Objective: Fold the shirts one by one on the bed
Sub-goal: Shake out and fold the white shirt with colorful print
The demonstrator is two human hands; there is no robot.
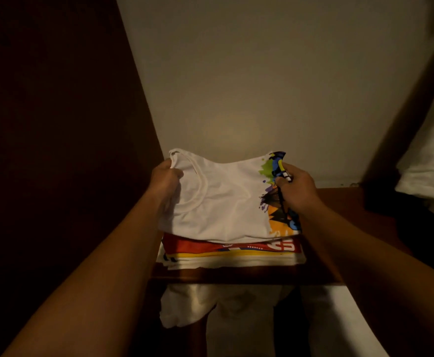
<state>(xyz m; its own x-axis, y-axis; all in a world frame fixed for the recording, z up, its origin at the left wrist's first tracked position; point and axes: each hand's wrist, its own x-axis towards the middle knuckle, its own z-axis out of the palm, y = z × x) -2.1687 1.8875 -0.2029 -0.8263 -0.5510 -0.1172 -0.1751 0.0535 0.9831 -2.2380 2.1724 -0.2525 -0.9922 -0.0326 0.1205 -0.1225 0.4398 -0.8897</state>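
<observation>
I've got left hand and right hand fingers grasping folded white tank top atop folded shirt stack on shelf, folding looks mostly done, white cloth at 6 o'clock maybe left.

Folded shirt on top of a stack, on a shelf against the wall

The top shirt lies on the stack of shirts, which sits on the shelf — the wall behind it. The left hand grips the shirt's left edge, the right hand its right edge. Below the shelf's front edge, another cloth hangs — left of centre.
</observation>
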